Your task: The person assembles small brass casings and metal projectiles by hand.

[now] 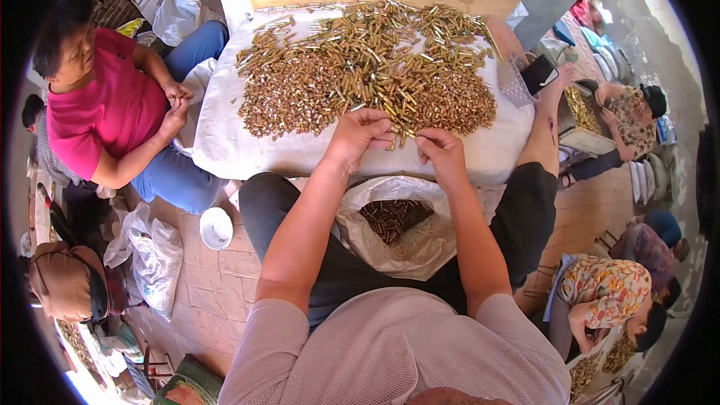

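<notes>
Left fingers (376, 116) and right fingers (433, 136) pinch slim, shiny, gold-coloured pieces (392, 145), apparently metal.

Single head view, taken from the brow of the wearer (337, 345) seated before us. The fisheye looks steeply down over the forearms (298, 229) and faces forward across the cloth-covered counter (225, 131). Left grip (364, 137) and right grip (442, 151) lie near mid-frame, close below the lens; the brick-paved floor (225, 277), farther off, curves toward the black rim.
</notes>
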Tool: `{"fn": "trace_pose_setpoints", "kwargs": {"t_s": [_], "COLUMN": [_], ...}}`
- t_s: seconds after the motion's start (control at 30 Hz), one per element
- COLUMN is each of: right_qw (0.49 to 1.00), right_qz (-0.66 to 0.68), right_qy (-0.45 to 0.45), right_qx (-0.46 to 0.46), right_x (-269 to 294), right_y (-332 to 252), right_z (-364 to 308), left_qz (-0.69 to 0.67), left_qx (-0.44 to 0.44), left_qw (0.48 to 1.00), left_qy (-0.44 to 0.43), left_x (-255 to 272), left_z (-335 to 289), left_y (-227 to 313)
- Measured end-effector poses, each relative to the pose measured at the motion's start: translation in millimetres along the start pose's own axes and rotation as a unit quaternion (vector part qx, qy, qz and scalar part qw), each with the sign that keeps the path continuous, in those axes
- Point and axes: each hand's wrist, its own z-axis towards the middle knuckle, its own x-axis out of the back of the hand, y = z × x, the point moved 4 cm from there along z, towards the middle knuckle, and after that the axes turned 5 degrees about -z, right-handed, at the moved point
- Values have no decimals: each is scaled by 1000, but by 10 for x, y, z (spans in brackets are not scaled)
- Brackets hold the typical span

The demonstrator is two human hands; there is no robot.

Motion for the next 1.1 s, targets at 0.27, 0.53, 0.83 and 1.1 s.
{"fn": "trace_pose_setpoints", "kwargs": {"t_s": [0.27, 0.53, 0.83, 1.1], "right_qw": [962, 969, 985, 956], "right_qz": [253, 228, 159, 265], "right_qy": [-76, -65, -70, -94], "right_qx": [-72, -65, -20, -83], "right_x": [-190, -168, -116, -90], "right_y": [-258, -268, -223, -324], "right_z": [-166, -171, -137, -231], "left_qz": [17, 27, 64, -35], "left_qx": [4, 7, -3, 57], "left_qw": [999, 999, 998, 996], "left_qy": [-35, -38, -27, -56], "left_x": [-97, -158, -202, -320], "left_z": [-5, -46, -48, -114], "left_y": [-126, -112, -97, -371]}}
